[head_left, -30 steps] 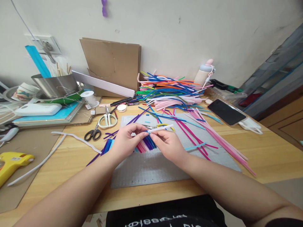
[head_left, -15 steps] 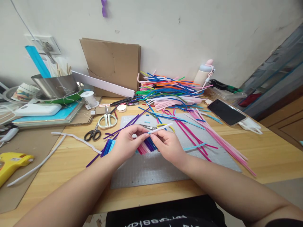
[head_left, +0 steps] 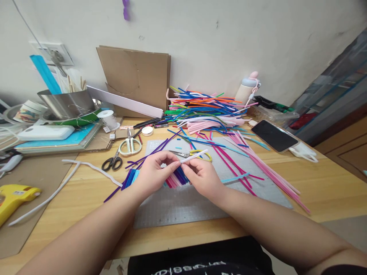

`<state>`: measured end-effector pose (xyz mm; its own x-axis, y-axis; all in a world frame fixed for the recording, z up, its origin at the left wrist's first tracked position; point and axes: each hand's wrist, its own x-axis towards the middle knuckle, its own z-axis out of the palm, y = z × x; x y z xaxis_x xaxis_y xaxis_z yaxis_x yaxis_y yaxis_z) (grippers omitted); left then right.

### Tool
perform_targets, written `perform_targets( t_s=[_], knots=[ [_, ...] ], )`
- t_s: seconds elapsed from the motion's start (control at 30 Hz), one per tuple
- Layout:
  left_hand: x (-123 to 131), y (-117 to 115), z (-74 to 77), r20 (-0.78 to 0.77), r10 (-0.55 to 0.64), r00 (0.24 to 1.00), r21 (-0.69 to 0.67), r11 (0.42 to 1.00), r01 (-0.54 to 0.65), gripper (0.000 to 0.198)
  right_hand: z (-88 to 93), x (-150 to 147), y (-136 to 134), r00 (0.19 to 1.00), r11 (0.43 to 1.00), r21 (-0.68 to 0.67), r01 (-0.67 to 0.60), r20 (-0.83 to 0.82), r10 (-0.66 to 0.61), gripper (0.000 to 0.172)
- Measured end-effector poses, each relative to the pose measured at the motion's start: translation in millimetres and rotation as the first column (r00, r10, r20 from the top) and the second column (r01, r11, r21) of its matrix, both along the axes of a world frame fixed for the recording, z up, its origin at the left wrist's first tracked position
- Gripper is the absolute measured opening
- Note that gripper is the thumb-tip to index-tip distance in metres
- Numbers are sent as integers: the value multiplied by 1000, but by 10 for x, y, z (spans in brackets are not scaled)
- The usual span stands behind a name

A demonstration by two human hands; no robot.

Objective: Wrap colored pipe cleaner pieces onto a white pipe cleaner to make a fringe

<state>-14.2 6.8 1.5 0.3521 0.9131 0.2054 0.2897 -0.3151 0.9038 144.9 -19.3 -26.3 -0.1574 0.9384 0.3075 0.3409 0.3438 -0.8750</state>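
Above the grey cutting mat [head_left: 172, 210], my left hand [head_left: 156, 170] and my right hand [head_left: 203, 175] meet with closed fingertips. Both pinch a white pipe cleaner [head_left: 195, 156], whose free end points up to the right. Below the fingers hangs a row of short pipe cleaners [head_left: 175, 180] in pink, purple and blue. Its blue end [head_left: 130, 178] shows left of my left wrist; my hand hides the stretch between. A pair of yellow-handled scissors [head_left: 208, 154] lies open on the mat just behind my fingers.
Behind the mat lies a heap of colourful pipe cleaners [head_left: 209, 110]. Pink pipe cleaners [head_left: 266, 173] and a phone [head_left: 273, 135] are at the right. White-handled scissors [head_left: 130, 146], black scissors [head_left: 112, 162] and a yellow glue gun [head_left: 15, 198] lie at the left.
The free end of the white pipe cleaner has shifted slightly left and down. Both hands stay almost in the same place, still pinching.
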Motion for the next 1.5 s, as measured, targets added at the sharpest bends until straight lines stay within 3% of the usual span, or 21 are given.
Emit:
perform_targets(
  t_s=[0.17, 0.33, 0.43, 0.53, 0.6, 0.67, 0.77, 0.9, 1.0, 1.07, 1.13, 1.23, 1.3, 1.4, 1.5],
  knots=[
    [-1, 13, 22, 81, -43, 996, -177, 983, 56, 16, -8, -13, 30, 998, 998, 60, -27, -61, 31, 16],
    [-15, 31, -3, 137, -87, 987, -245, 962, 119, 17, 9, -17, 53, 994, 996, 71, -55, -94, 62, 14],
    [-21, 34, -4, 227, -124, 966, -282, 941, 187, 17, 33, 1, 74, 980, 992, -45, -120, -165, 111, 11],
    [-24, 42, 4, 316, -166, 934, -321, 908, 270, 16, 68, 47, 116, 930, 925, -250, -286, -305, 205, 10],
    [-32, 49, 13, 331, -194, 924, -347, 885, 310, 15, 91, 93, 148, 916, 891, -289, -349, -304, 260, 12],
    [-43, 52, 22, 317, -227, 921, -363, 868, 339, 14, 115, 144, 177, 937, 925, -177, -335, -169, 307, 12],
    [-61, 49, 29, 287, -269, 919, -361, 859, 364, 13, 151, 214, 200, 948, 943, 124, -309, 122, 295, 9],
    [-72, 40, 24, 290, -310, 905, -404, 818, 409, 12, 171, 263, 197, 901, 835, 389, -390, 349, 258, 11],
    [-70, 34, 23, 299, -334, 894, -462, 769, 442, 12, 154, 269, 191, 897, 744, 544, -389, 407, 172, 13],
    [-64, 30, 29, 286, -332, 899, -461, 774, 433, 13, 139, 262, 187, 899, 721, 587, -368, 423, 115, 13],
    [-54, 25, 41, 257, -294, 921, -412, 828, 380, 14, 135, 246, 176, 906, 756, 584, -296, 423, 28, 11],
    [-46, 10, 71, 202, -187, 961, -297, 924, 242, 14, 154, 215, 137, 915, 826, 560, -62, 362, -177, 19],
    [-50, -9, 100, 135, -120, 984, -199, 969, 145, 12, 176, 194, 95, 915, 847, 530, 47, 317, -249, 16],
    [-63, -57, 148, 13, -73, 997, -28, 997, 73, 11, 208, 158, 11, 950, 914, 406, -26, 296, -104, 8],
    [-65, -117, 174, -74, -102, 992, 139, 984, 111, 10, 224, 106, -78, 983, 963, 255, -85, 182, 39, 9]
  ],
)
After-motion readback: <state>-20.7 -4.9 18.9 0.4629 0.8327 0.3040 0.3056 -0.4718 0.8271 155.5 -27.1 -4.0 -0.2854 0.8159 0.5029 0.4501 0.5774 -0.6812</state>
